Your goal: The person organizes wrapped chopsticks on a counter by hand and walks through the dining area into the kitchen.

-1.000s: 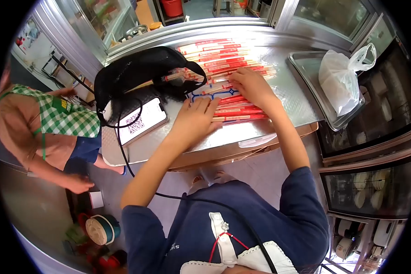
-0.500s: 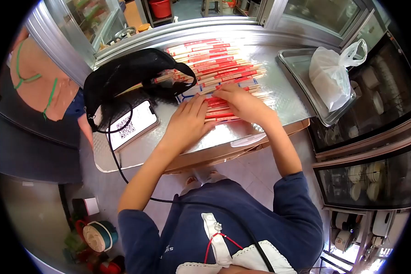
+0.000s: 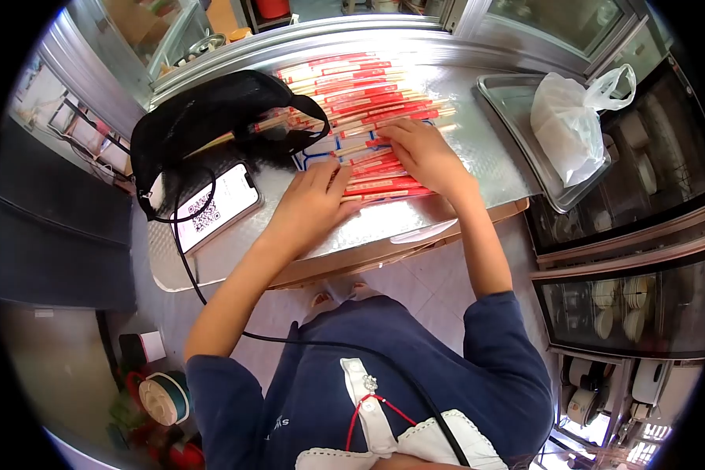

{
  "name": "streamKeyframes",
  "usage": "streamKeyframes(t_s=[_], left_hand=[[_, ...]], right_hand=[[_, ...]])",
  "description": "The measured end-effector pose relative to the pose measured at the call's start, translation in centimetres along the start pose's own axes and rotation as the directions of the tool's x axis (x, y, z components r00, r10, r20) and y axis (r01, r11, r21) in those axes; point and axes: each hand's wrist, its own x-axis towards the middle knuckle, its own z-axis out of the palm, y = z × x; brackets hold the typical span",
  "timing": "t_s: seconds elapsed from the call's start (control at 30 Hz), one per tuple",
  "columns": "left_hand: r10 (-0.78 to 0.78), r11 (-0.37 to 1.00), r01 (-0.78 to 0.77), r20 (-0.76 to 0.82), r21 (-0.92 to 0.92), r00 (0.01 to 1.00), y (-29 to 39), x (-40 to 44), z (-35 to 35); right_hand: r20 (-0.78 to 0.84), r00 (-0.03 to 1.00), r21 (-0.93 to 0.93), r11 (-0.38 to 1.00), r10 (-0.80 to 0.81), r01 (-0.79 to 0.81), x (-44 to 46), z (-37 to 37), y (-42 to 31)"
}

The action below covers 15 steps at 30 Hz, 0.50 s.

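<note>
Silvery tabletop (image 3: 484, 160), sticks (image 3: 382, 185) under right hand (image 3: 424, 155)

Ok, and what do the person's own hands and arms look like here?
The left hand and right hand are bare, with no glove, ring or watch to be seen. Short, loose, dark navy sleeves leave both forearms uncovered. No marking is visible on either sleeve.

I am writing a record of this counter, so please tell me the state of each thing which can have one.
Red-sleeved chopsticks: spread side by side
Phone: screen lit, QR code showing
Black bag: lying down; whether zipped, cannot tell
White plastic bag: filled, bunched at neck
Metal tray: holding white bag
Sliding window: partly open
</note>
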Motion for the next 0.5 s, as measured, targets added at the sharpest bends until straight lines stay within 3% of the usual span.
streamKeyframes(t_s=[0.23,0.37,0.5], left_hand=[[-0.068,0.998,0.069,0.036,-0.002,0.997,0.57,0.08,-0.46],[0.054,0.979,-0.048,-0.029,0.197,0.998,0.56,0.39,-0.82],[-0.02,0.999,0.017,0.11,0.03,0.994,-0.01,0.37,-0.4]], right_hand=[[-0.034,0.999,-0.079,0.996,-0.039,0.036,-0.26,-0.28,-0.7],[0.047,0.999,0.116,0.993,0.02,-0.025,-0.3,-0.47,-0.6],[0.033,0.996,0.219,0.972,0.077,-0.082,-0.03,-0.58,-0.64]])
